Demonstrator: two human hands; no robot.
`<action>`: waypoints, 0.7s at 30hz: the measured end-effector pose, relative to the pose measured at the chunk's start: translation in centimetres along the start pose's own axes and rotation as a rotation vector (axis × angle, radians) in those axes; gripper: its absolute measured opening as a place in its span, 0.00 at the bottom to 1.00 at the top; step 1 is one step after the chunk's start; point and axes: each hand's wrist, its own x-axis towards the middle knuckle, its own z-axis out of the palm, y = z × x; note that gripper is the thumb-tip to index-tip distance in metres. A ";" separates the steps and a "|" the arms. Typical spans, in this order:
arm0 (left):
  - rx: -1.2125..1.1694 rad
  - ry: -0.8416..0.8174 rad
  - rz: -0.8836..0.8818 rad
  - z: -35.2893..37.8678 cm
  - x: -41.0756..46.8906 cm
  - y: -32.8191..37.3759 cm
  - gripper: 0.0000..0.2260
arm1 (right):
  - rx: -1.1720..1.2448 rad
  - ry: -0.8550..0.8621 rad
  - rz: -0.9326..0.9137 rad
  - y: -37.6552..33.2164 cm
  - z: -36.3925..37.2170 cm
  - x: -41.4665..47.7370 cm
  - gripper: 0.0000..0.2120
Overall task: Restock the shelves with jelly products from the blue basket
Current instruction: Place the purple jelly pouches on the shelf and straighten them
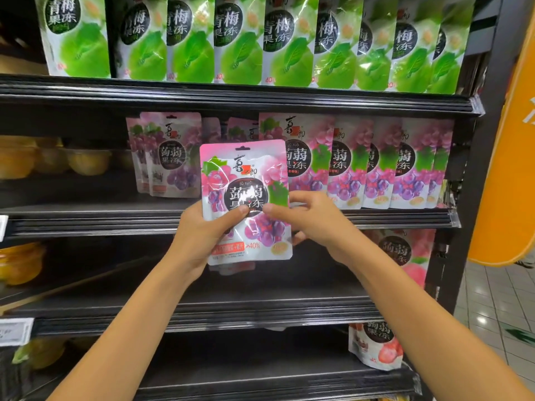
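Note:
A pink and purple grape jelly pouch point(246, 180) is held upright in front of the middle shelf point(95, 218). My left hand point(202, 235) grips its lower left side, thumb across the front. My right hand point(309, 218) pinches its right edge, thumb on the front. More pouches seem stacked behind the front one, their bottoms peeking out below. Matching grape pouches point(373, 163) stand in a row on the right of the middle shelf, and two more point(168, 157) on its left, with a gap between. The blue basket is out of view.
Green plum jelly pouches point(240, 39) fill the top shelf. Peach pouches point(405, 253) stand at the right of the shelf below, and a red one point(376, 348) lower down. Yellow jelly cups point(58, 160) sit at the left. An orange pillar point(509, 169) stands right.

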 end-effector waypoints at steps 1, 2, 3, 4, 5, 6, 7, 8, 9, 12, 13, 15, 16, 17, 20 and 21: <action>-0.018 0.000 0.005 0.3 0.3 0.4 0.23 | 0.035 0.008 -0.014 0.0 0.3 0.1 0.10; -0.039 0.008 0.002 0.5 0.6 0.8 0.24 | 0.074 0.035 -0.033 -0.2 0.4 0.3 0.10; -0.046 0.026 -0.002 0.8 0.9 1.4 0.25 | 0.113 0.071 -0.046 -0.3 0.4 0.7 0.09; -0.017 0.059 0.011 1.0 1.1 1.8 0.28 | 0.152 0.109 -0.055 -0.6 0.3 1.0 0.08; 0.050 0.108 0.051 1.1 1.2 2.2 0.30 | 0.191 0.152 -0.066 -0.9 0.2 1.5 0.06; 0.139 0.166 0.121 1.1 1.1 2.3 0.30 | 0.212 0.201 -0.084 -1.2 0.1 1.9 0.05; 0.239 0.213 0.216 1.1 0.9 2.4 0.28 | 0.202 0.249 -0.105 -1.5 0.0 2.5 0.04; 0.346 0.229 0.322 1.2 0.4 2.5 0.25 | 0.171 0.285 -0.119 -1.7 -0.1 3.1 0.05; 0.450 0.208 0.422 1.3 0.0 2.6 0.22 | 0.137 0.307 -0.126 -2.0 -0.2 3.6 0.05; 0.660 0.069 0.584 2.1 -0.7 2.1 0.17 | 0.075 0.350 -0.120 -2.4 0.0 4.8 0.06; 0.697 0.049 0.580 2.3 -0.7 1.8 0.17 | 0.072 0.370 -0.127 -2.4 0.1 5.2 0.05; 0.783 0.051 0.536 2.7 -0.4 1.3 0.17 | 0.065 0.398 -0.134 -2.3 0.6 5.7 0.05; 0.841 0.055 0.513 2.8 -0.2 0.9 0.17 | 0.058 0.396 -0.125 -2.2 0.8 5.8 0.06; 0.895 0.052 0.492 2.9 -0.1 0.6 0.18 | 0.051 0.393 -0.101 -2.0 1.1 5.9 0.09; 0.963 0.044 0.466 3.0 0.0 -0.4 0.19 | -0.023 0.390 -0.044 -1.6 1.2 5.7 0.14; 0.964 0.050 0.476 3.0 -0.1 -0.6 0.20 | -0.047 0.385 -0.053 -1.6 0.9 5.5 0.10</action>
